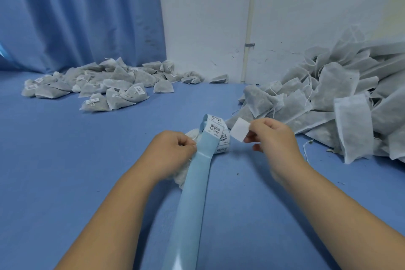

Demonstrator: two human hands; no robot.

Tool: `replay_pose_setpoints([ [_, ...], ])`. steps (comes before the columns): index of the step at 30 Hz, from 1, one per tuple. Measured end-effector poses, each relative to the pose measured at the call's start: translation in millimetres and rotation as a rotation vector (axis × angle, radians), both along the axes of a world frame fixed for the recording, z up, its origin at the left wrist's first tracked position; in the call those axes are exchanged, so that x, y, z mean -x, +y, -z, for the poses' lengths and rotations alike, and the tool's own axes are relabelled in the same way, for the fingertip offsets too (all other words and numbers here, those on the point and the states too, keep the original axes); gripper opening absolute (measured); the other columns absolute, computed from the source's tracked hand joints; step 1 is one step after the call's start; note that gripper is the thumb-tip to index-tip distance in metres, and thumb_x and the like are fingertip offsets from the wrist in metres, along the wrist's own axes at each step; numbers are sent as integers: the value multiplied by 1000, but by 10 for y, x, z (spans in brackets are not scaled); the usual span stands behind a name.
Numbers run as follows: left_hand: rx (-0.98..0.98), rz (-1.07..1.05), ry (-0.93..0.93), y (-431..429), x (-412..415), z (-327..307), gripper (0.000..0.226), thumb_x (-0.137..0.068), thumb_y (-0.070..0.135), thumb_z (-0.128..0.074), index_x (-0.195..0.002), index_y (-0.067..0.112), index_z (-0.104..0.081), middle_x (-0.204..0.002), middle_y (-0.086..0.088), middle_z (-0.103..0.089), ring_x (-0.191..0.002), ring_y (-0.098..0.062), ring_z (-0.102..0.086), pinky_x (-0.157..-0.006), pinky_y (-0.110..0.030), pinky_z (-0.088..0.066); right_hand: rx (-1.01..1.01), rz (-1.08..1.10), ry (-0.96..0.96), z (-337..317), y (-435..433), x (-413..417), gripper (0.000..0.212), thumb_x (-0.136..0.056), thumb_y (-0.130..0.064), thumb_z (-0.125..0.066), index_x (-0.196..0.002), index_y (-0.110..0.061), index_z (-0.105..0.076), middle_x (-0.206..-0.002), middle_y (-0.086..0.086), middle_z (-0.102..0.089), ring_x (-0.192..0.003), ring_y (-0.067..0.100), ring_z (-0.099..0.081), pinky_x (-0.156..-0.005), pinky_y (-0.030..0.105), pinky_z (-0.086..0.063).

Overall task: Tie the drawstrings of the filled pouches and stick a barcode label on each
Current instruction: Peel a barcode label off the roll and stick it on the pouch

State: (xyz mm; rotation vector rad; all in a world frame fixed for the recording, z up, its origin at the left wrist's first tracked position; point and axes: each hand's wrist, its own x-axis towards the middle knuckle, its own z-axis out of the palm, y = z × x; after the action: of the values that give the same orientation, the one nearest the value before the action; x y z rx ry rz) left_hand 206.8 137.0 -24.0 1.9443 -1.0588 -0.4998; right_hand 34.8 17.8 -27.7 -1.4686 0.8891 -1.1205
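The right hand (271, 136) pinches a single white label (240, 129) by its corner between thumb and forefinger, the other fingers loosely curled, and holds it in the air with its blank side toward the camera. Just to the left, the left hand (173, 149) is curled round the edge of a pale blue label strip (192, 193) and presses it against a white pouch (192, 135) lying beneath it on the blue table (65, 160). The strip runs from the near edge of the scene up to the hands. There it loops over, showing printed barcode labels (215, 127) not yet peeled off. The lifted label hangs just right of that loop, apart from the pouch.

On the right, a loose heap of unlabelled pouches (341, 103) with trailing drawstrings reaches back to the white wall (208, 17). At the far left, a lower pile of labelled pouches (103, 85) lies at the foot of a blue curtain (76, 13). A thin pipe (249, 17) runs down the wall between the two piles.
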Motion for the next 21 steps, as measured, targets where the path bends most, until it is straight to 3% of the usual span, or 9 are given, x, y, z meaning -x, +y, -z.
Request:
replay_pose_setpoints([
  [7,141,-249,137,89,-130,-114,22,-87,19,-62,-70,14,-75,-61,4,-60,-52,-18,-47,-32,-16,-34,-8,-101,5,7,17,3,20,-84,-7,-56,-68,-14,-67,-66,-2,-69,-63,10,-65,-60,26,-45],
  [10,236,-307,122,117,-161,-156,28,-89,15,-55,-73,26,-76,-79,13,-65,-67,-12,-57,-46,-21,-45,62,-120,29,-14,100,-41,22,-84,-7,-57,-67,-17,-66,-66,-7,-70,-62,8,-64,-58,24,-45],
  [13,339,-287,170,142,-141,-197,33,-88,10,-54,-78,31,-76,-76,11,-66,-65,-10,-57,-55,-23,-48,126,-130,32,-108,157,-33,23,-85,-7,-58,-67,-18,-67,-66,-9,-69,-62,7,-63,-59,25,-46],
  [18,598,-145,238,192,2,-293,30,-90,6,-62,-86,31,-77,-76,23,-72,-67,7,-61,-60,-6,-48,177,-133,-48,-272,266,215,21,-85,-6,-58,-70,-15,-69,-66,-2,-68,-62,9,-61,-57,22,-47],
  [21,686,-31,250,141,203,-398,33,-88,-1,-65,-83,30,-74,-77,21,-71,-68,2,-63,-63,-11,-51,232,-184,-29,-320,338,514,20,-84,-8,-62,-69,-17,-69,-68,2,-68,-63,11,-58,-62,25,-48],
])
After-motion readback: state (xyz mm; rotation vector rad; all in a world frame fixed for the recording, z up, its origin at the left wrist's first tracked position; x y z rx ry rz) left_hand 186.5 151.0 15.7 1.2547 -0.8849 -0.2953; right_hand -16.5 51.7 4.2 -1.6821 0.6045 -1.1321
